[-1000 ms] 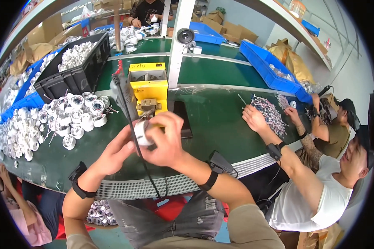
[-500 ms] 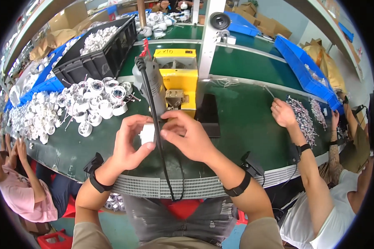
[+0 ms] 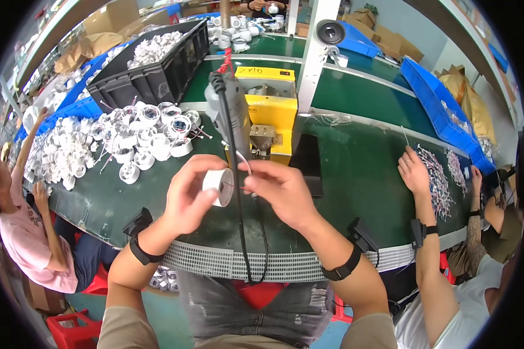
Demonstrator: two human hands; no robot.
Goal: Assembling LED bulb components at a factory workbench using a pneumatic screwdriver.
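My left hand (image 3: 186,191) is closed around a white round plastic housing (image 3: 214,185), tilted so its hollow side faces right. Just right of it, my right hand (image 3: 284,193) pinches thin wires (image 3: 244,163), whose pale ends stick up above the fingertips. A dark strand seems to run from the housing to those fingers. Between the hands and me hangs a black cord (image 3: 239,227). It drops from a grey hand-held power tool (image 3: 234,104), which hangs in front of a yellow machine (image 3: 269,113) just beyond my hands.
At the left lie heaps of white housings (image 3: 135,136) and small white parts (image 3: 64,148), with a black crate (image 3: 151,72) behind. A dark flat pad (image 3: 307,166) lies right of the machine. Co-workers sit on both sides; one hand (image 3: 414,170) is near a wire pile (image 3: 434,180).
The housing has turned to show its hollow side. My right fingers have closed on wires that stand up from them. The co-worker at left has raised an arm.
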